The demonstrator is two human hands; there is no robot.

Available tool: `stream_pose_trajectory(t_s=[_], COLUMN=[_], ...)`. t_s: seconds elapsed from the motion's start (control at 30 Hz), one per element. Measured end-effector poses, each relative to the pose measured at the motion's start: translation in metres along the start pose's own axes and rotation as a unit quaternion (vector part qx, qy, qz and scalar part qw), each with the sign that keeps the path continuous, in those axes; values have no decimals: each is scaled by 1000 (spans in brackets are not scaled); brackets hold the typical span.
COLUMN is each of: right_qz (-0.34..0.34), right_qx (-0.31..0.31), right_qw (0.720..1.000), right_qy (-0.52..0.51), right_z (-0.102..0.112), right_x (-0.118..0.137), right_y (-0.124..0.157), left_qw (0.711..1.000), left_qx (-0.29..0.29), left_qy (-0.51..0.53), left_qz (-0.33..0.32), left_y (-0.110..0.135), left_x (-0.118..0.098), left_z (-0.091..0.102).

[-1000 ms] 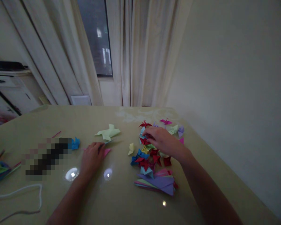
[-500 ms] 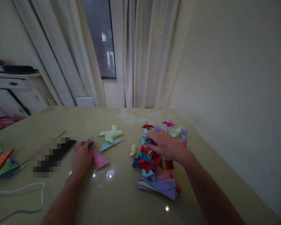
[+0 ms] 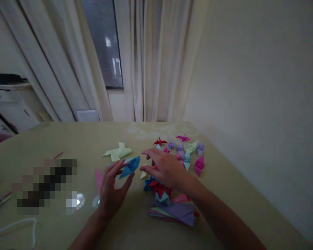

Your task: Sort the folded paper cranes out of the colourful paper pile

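Between the thumb and fingers of my left hand (image 3: pixel 114 184) is a blue folded paper piece (image 3: pixel 130 167), lifted above the table. My right hand (image 3: pixel 163 166) hovers just right of it, thumb and fingers apart, with nothing visible in them. Below and behind the right hand lies a pile of folded paper pieces, among them a red one (image 3: pixel 159 188) and a pale blue one (image 3: pixel 162 198); the hand hides part of it. A pink folded paper (image 3: pixel 99 180) is partly covered by my left hand. Beyond it lies a pale green pinwheel-shaped fold (image 3: pixel 118 152).
A stack of folded coloured papers (image 3: pixel 177 212) lies at the near side of the pile. Magenta (image 3: pixel 199 165) and purple folds (image 3: pixel 200 148) sit toward the right table edge. At left are a pixelated dark object (image 3: pixel 47 184) and a white cable (image 3: pixel 33 231).
My left hand has moved right and raised the blue paper piece off the table. The right hand has shifted left, away from the pile's middle toward that piece. The view has turned slightly right.
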State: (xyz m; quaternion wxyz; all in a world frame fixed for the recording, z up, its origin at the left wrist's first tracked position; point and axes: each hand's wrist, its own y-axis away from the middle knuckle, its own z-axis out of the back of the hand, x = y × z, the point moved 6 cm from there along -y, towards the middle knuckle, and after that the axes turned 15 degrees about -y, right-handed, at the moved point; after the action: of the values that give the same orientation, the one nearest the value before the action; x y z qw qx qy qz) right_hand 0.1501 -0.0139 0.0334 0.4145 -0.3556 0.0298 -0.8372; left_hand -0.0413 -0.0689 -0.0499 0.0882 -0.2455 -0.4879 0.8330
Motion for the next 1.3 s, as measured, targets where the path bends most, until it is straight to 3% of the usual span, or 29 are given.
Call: stream_pose_trajectory(t_s=[0.1,0.17,0.47,0.63,0.77,1.03,1.3], right_qz=[11,20,57,33,27,-2,12], right_qx=[20,36,-7,-52,-53,-70,-63], right_qw=[999,998,990,974,959,963,964], right_qy=[28,37,-131,-220,-276,-260,-258], right_z=[-16,-24,-24,-19,-18,-16,-16], right_x=[1,1,-5,-6,-2,-5,-2], right_y=[-4,-5,-7,-8,-8,-8,-9], left_qw=[994,990,993,993,992,992,992], left_qx=[42,58,28,-2,-23,-29,-23], left_qy=[4,6,-12,-27,-34,-38,-37], left_qz=[-104,-126,-118,-118,-120,-121,-118], left_y=[6,7,0,-1,-2,0,-2], left_x=[-26,-31,-28,-31,-32,-32,-33], left_z=[-2,-1,4,10,16,14,15])
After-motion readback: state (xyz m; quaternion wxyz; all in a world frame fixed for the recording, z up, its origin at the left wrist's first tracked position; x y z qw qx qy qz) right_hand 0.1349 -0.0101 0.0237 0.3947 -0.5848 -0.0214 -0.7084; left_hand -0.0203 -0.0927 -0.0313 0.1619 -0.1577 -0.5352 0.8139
